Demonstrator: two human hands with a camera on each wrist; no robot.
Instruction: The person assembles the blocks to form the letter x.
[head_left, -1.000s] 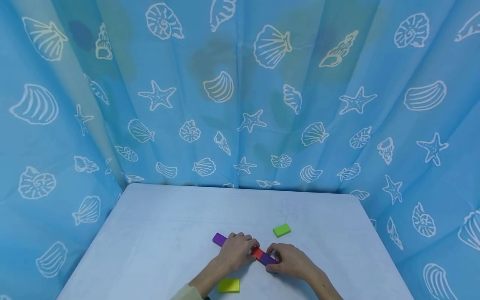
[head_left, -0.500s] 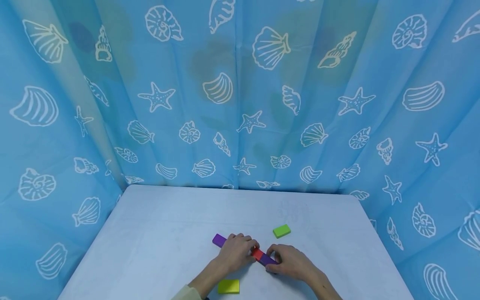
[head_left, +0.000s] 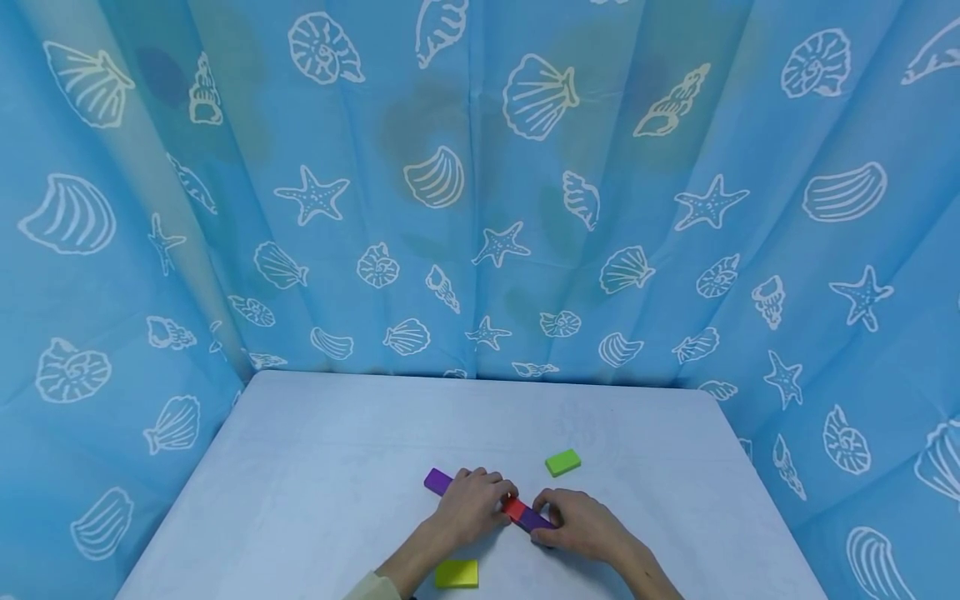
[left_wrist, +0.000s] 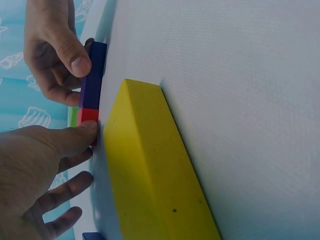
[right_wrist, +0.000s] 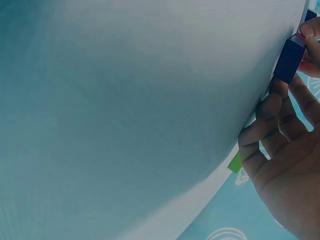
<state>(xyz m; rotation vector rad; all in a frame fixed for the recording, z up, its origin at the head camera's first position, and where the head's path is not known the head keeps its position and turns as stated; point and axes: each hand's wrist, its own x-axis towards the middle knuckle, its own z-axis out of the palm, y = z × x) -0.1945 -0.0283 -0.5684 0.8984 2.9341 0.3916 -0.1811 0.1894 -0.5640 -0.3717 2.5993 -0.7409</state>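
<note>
A red block (head_left: 514, 507) and a dark purple block (head_left: 533, 519) lie end to end on the white table. My left hand (head_left: 471, 506) pinches the red block, its thumb on the near side in the left wrist view. At the purple block's other end, my right hand (head_left: 585, 525) grips it between thumb and fingers. Beyond my left hand, a brighter purple block (head_left: 437, 481) sticks out roughly in line with the other two. The stretch between it and the red block is hidden under my left hand.
A yellow block (head_left: 457, 573) lies near the front beside my left forearm and looms large in the left wrist view (left_wrist: 155, 165). A lime green block (head_left: 563, 462) lies behind my right hand. A blue shell-patterned curtain (head_left: 480, 208) surrounds the white table (head_left: 337, 467).
</note>
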